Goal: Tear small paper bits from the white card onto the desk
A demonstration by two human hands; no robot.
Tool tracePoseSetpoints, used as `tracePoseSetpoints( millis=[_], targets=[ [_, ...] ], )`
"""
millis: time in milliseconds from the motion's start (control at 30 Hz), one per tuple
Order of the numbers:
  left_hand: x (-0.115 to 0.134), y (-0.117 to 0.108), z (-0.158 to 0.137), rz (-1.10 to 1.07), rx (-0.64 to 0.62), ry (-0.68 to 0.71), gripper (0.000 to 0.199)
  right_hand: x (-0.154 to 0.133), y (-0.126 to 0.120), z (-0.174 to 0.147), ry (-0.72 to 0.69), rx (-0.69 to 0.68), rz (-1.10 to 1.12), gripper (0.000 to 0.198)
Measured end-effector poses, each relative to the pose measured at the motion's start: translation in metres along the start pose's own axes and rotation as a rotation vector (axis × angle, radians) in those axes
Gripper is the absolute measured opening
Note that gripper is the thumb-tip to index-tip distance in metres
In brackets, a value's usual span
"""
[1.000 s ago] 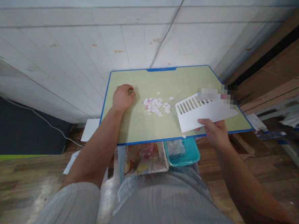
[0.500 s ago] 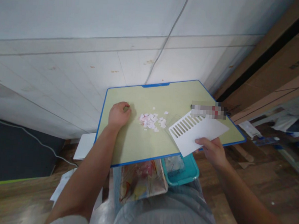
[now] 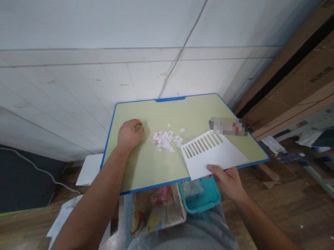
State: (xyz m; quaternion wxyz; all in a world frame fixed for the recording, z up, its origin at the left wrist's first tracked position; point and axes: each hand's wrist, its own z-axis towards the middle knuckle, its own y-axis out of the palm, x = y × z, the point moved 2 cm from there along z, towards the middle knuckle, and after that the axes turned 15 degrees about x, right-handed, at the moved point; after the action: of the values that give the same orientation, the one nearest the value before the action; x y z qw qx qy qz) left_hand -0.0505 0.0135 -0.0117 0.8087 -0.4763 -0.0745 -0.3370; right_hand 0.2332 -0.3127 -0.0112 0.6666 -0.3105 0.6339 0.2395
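My left hand [image 3: 130,136] rests on the left part of a pale yellow-green board [image 3: 149,173] with a blue rim. Its fingers are curled in, thumb and forefinger close around a small gap; anything inside is hidden. To its right lies a loose heap of small white and pinkish paper pieces [image 3: 163,140], with a few strays around it. My right hand [image 3: 228,178] grips a white slotted card [image 3: 207,157] by its near edge, thumb on top. A row of long slots runs along the card's far side, and its left corner is beside the heap.
A blurred-out object [image 3: 229,126] lies at the board's right. Below the near edge are a turquoise tub [image 3: 204,206] and an open box [image 3: 175,218] with mixed contents by my lap. A white wall [image 3: 81,93] stands behind, cardboard [image 3: 294,72] at right.
The view has shifted slightly. My right hand has brought the slotted card a little left and nearer to me, closer to the heap. My left hand stays curled in about the same place.
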Motion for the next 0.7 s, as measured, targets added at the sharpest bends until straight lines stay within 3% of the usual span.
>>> tracePoseSetpoints(
  millis=[133,233,467,700],
  targets=[
    [0.003,0.0,0.003,0.02,-0.016,-0.018,0.03,-0.011,0.011,0.013,-0.14,0.11,-0.006,0.051],
    [0.005,0.0,0.003,0.021,-0.025,-0.014,0.029,-0.019,0.023,0.034,-0.204,0.199,-0.041,0.042],
    [0.004,0.001,0.005,0.041,-0.02,-0.023,0.028,-0.013,0.053,0.07,-0.202,0.12,-0.099,0.04],
    [0.001,0.004,0.012,0.054,0.021,-0.051,0.03,0.0,0.051,0.081,-0.176,0.192,0.022,0.029]
  ],
)
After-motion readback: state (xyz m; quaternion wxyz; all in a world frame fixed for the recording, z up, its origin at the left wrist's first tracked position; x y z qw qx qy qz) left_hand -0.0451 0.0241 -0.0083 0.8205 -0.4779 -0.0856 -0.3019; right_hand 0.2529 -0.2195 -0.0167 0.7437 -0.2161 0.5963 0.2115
